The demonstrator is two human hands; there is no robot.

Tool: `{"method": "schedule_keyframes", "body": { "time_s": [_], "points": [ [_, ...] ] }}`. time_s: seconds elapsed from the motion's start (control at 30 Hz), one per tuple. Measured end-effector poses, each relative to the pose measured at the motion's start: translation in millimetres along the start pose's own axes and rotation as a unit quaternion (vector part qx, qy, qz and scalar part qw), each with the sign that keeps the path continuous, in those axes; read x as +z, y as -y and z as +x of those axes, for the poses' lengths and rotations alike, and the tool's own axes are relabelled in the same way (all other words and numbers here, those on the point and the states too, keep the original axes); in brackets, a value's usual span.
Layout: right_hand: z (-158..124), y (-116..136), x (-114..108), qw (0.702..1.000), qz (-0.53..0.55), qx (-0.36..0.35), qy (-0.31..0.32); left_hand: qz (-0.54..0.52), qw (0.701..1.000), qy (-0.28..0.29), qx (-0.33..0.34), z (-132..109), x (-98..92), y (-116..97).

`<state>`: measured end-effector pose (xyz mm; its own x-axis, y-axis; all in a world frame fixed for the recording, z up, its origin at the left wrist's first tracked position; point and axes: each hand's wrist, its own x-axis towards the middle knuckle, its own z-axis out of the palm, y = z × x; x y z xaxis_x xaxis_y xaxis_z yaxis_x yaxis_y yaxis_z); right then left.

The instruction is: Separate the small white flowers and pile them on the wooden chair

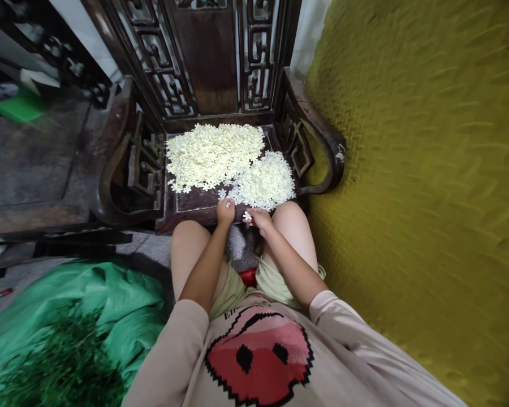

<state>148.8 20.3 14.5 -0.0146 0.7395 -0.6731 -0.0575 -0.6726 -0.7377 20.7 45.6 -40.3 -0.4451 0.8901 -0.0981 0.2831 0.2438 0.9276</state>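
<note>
Two heaps of small white flowers lie on the dark wooden chair seat (190, 202). The wider, creamier heap (212, 152) spreads over the back and left; the whiter heap (266, 180) sits at the front right, touching it. My left hand (225, 211) is closed at the seat's front edge, with a small pale bit at its fingertips that is too small to name. Beside it, just right and a little lower, my right hand (261, 220) pinches a white flower (247, 215) over the gap between my knees. A few loose flowers (223, 193) lie near my left hand.
Curved wooden armrests (328, 164) flank the seat, and a carved backrest (206, 62) rises behind it. A yellow textured mat (419, 169) stands at the right. On the left are a wooden surface (29, 164) with a green roll (14, 102), and below, a green sheet (123, 294) with leafy stems (63, 356).
</note>
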Motion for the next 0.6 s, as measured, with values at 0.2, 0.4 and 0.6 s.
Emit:
{"method": "schedule_keyframes", "body": {
  "time_s": [0.2, 0.4, 0.6],
  "points": [
    [-1, 2, 2, 1.000, 0.016, 0.008, -0.013, 0.032, 0.997, 0.000, 0.064, -12, -1.1, -7],
    [2, 4, -2, 0.994, 0.104, 0.025, -0.016, 0.007, 0.995, 0.030, 0.097, -43, -17.0, -34],
    [-5, 5, -3, 0.987, 0.121, 0.064, 0.082, 0.012, 0.988, 0.104, 0.110, -77, -28.8, -42]
  ]
}}
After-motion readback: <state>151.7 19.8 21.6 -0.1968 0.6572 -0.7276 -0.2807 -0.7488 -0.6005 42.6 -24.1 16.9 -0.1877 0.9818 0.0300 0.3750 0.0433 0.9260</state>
